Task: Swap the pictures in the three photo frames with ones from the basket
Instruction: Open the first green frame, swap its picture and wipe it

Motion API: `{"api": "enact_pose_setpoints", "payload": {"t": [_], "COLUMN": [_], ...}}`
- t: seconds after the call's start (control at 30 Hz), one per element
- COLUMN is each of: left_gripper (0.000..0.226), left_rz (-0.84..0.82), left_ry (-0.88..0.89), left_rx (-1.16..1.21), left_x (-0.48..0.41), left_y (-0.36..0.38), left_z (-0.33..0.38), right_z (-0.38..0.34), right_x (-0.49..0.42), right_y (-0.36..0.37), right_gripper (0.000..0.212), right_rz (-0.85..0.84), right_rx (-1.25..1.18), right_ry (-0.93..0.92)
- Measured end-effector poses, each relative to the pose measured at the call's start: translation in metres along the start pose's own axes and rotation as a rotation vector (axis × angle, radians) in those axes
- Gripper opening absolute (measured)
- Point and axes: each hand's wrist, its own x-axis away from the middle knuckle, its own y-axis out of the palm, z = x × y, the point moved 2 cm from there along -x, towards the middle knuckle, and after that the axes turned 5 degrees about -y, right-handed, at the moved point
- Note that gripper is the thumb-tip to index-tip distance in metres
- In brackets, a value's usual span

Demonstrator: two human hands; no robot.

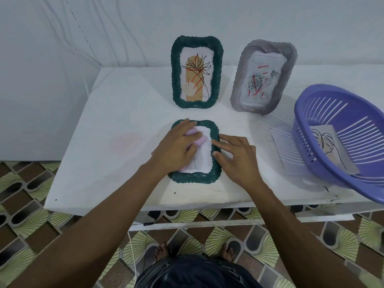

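Fingers point(192, 135) of left hand point(176, 144) press flat on lying frame point(215, 142); right hand point(236, 156) spread on rim, neither gripping.

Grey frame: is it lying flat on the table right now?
No. The grey frame stands propped upright at the back of the table, beside the standing green frame.

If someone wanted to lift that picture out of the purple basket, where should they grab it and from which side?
Probably by its upper edge, reaching down through the open top. The picture leans flat against the sloping slotted wall of the purple basket, so a pinch on that edge seems easiest; its lower corner pokes over the near rim, offering a second hold from the front.
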Motion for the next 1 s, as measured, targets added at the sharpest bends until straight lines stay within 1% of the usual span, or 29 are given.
{"api": "enact_pose_setpoints", "payload": {"t": [0.07, 0.17, 0.23, 0.27, 0.33, 0.43, 0.53, 0.6, 0.67, 0.77, 0.87, 0.93, 1.0], "left_gripper": [0.047, 0.040, 0.037, 0.037, 0.039, 0.046, 0.052, 0.051, 0.046, 0.039, 0.036, 0.035, 0.036], "left_rz": [0.009, -0.083, -0.128, -0.122, -0.058, 0.052, 0.097, 0.085, 0.070, 0.052, 0.067, 0.093, 0.138], "left_ry": [0.027, 0.180, 0.232, 0.223, 0.161, 0.035, -0.110, -0.100, -0.035, 0.030, 0.059, 0.062, 0.017], "left_rx": [0.001, 0.079, 0.136, 0.141, 0.099, 0.073, 0.099, 0.072, 0.078, 0.132, 0.131, 0.116, 0.093], "left_x": [0.006, 0.030, 0.045, 0.050, 0.048, 0.029, 0.007, 0.001, 0.007, 0.033, 0.067, 0.079, 0.081], "left_y": [0.002, -0.006, -0.012, -0.014, -0.017, -0.016, -0.011, -0.006, -0.007, -0.013, -0.014, -0.011, -0.009], "left_z": [0.002, -0.001, -0.005, -0.008, -0.019, -0.032, -0.033, -0.030, -0.027, -0.022, -0.016, -0.016, -0.020], "right_z": [0.000, 0.000, 0.000, 0.000, -0.001, -0.001, -0.002, -0.003, -0.003, -0.004, -0.004, -0.003, -0.003], "right_x": [0.000, 0.000, 0.000, 0.000, 0.000, 0.001, 0.000, 0.001, 0.001, 0.001, 0.001, 0.001, 0.001], "right_y": [0.000, 0.001, 0.002, 0.002, 0.002, 0.002, 0.001, 0.000, 0.000, 0.001, 0.001, 0.002, 0.002], "right_gripper": [0.034, 0.033, 0.032, 0.032, 0.032, 0.031, 0.031, 0.031, 0.031, 0.031, 0.031, 0.031, 0.030], "right_rz": [-0.001, 0.004, 0.014, 0.018, 0.019, 0.016, 0.017, 0.018, 0.017, 0.016, 0.024, 0.028, 0.032], "right_rx": [-0.002, -0.006, -0.011, -0.014, -0.017, -0.007, -0.008, -0.010, -0.006, -0.003, 0.002, 0.004, -0.004], "right_ry": [0.005, -0.002, -0.002, -0.001, 0.002, 0.001, 0.010, 0.014, 0.016, 0.018, 0.010, 0.012, 0.009]}}
